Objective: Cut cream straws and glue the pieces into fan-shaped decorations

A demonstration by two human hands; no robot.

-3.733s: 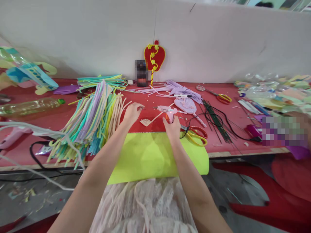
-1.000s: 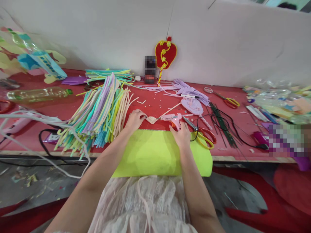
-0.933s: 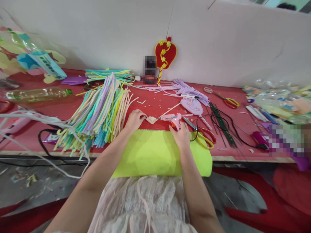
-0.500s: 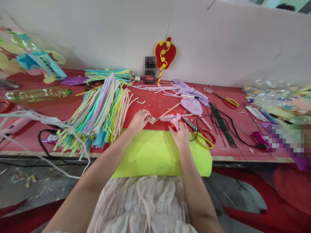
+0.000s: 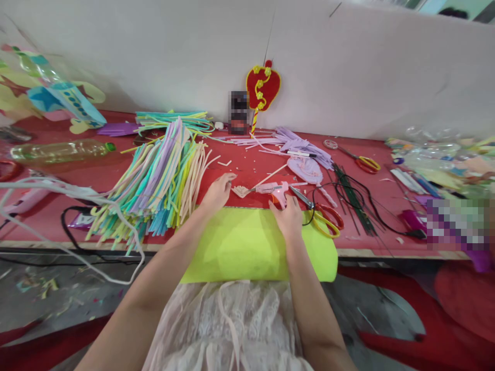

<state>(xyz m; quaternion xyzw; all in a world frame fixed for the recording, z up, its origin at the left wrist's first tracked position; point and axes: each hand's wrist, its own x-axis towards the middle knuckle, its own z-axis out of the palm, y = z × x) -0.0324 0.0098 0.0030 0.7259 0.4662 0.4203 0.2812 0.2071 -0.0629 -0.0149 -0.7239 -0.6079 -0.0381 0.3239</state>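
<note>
At the near edge, pale lace clothing (image 5: pixel 232 324) is seen, and beyond it a yellow-green sheet (image 5: pixel 247 247) is draped over the edge of the red table (image 5: pixel 240 149). Past the sheet, a pink glue gun (image 5: pixel 282 191) is gripped by the right hand (image 5: pixel 289 214), the fingers and thumb being closed about its handle; its nozzle is pointed leftward at the folded cream piece (image 5: pixel 240 191), which is laid on the table between the two hands. Whether that piece is touched by the tip cannot be told. The left hand (image 5: pixel 219 193) is held just beside the piece on its other side, the fingers loosely bent and partly open; whether anything small is pinched there cannot be made out. To the left, a thick bundle of pastel fuzzy stems (image 5: pixel 150 180) is spread. To the right, scissors with red and yellow handles (image 5: pixel 328 219) are laid near the right hand, and dark green wires (image 5: pixel 351 201) are crossed by a black cable. Farther back, a lilac oval piece (image 5: pixel 307 169) is placed below a marker (image 5: pixel 301 153), and against the pale wall (image 5: pixel 154 51) a red ornament edged in yellow (image 5: pixel 263 87) is stood upright.
</note>
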